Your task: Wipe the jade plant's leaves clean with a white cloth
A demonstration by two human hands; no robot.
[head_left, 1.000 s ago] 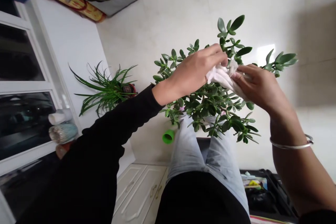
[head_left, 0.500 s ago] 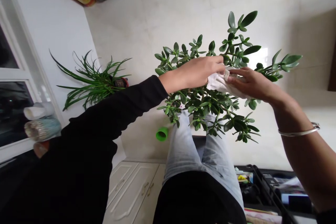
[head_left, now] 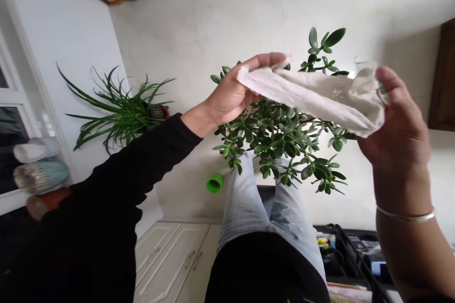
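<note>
Through the head view, your open left hand (head_left: pixel 231 94) and curled right hand (head_left: pixel 398 128) pinch opposite ends of one thin, crinkled white wipe (head_left: pixel 309 97), stretched just above the bushy, thick-leaved green jade plant (head_left: pixel 277 137). One slender, spiky green plant (head_left: pixel 121 113) stands left of the jade plant, and one round green plastic cap (head_left: pixel 215 183) lies just below it.

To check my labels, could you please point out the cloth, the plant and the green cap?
Cloth (head_left: pixel 313 97), head view, on its middle fold.
Plant (head_left: pixel 273 137), head view, on central leaves.
Green cap (head_left: pixel 214 183), head view, on its side.
</note>
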